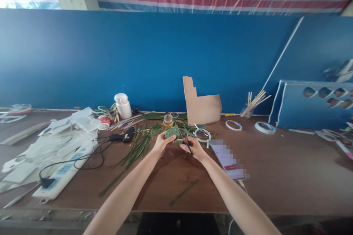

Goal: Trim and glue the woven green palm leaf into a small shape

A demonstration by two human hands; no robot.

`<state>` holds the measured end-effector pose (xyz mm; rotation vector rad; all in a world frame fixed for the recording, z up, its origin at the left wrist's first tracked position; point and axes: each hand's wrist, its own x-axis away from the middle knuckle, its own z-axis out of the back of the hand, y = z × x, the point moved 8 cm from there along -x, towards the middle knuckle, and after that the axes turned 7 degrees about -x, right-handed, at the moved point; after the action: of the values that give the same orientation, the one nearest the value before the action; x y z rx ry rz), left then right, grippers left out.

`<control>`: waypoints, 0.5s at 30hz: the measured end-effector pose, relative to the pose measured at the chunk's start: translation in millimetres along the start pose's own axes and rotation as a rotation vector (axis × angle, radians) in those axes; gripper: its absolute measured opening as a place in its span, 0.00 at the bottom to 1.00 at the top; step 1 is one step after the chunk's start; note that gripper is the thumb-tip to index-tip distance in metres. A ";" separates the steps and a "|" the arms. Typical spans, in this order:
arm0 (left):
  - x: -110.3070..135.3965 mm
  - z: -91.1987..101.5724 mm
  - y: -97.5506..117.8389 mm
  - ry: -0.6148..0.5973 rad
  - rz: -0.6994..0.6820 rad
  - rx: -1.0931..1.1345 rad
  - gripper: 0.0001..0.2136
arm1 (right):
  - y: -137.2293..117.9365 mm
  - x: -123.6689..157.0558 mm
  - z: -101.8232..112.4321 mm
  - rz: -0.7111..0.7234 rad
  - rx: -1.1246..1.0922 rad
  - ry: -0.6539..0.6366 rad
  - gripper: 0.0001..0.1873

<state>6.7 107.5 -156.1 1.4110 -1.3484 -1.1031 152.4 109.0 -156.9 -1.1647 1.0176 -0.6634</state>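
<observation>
Above the middle of the table, my left hand is closed on a round green woven leaf piece, thumb across its lower edge. My right hand grips a pair of dark-handled scissors, whose blades point up and left beside the right edge of the woven piece. Whether the blades touch it I cannot tell. Long green leaf strips lie left of my left hand. A white ring lies just beyond my right hand, and a small jar of amber stuff stands behind the woven piece.
A black glue gun and a white power strip with a cable are on the left, near white scraps. Cardboard stands at the back. A phone lies right; beyond are tape rolls and sticks.
</observation>
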 end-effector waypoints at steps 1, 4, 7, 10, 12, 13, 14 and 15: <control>-0.3 0.0 -1.2 0.002 0.007 0.032 0.17 | 0.1 0.1 -0.5 -0.005 0.003 0.007 0.18; -2.0 0.6 -4.3 0.002 0.015 0.091 0.17 | 0.1 0.7 -1.9 -0.014 0.030 0.016 0.18; -4.2 2.8 -8.9 0.007 0.036 0.066 0.17 | -1.4 1.2 -3.1 -0.003 0.045 0.011 0.17; -5.2 2.5 -11.1 -0.010 0.041 0.041 0.18 | -1.7 1.3 -2.9 -0.007 0.025 0.015 0.17; -4.6 1.6 -11.3 -0.018 0.038 0.033 0.18 | -1.3 0.8 -2.6 -0.012 0.021 0.021 0.17; -4.1 1.2 -11.4 -0.017 0.037 0.026 0.18 | -1.1 0.5 -2.3 -0.012 0.025 0.026 0.17; -3.5 0.9 -11.4 -0.014 0.036 0.018 0.18 | -0.8 0.3 -2.1 -0.012 0.029 0.031 0.18; -2.9 0.6 -11.2 -0.011 0.030 0.010 0.18 | -0.2 0.1 -2.2 -0.012 0.031 0.033 0.18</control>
<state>8.6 110.9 -167.0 1.3890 -1.3807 -1.0874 150.5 107.9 -156.9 -1.1372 1.0255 -0.7076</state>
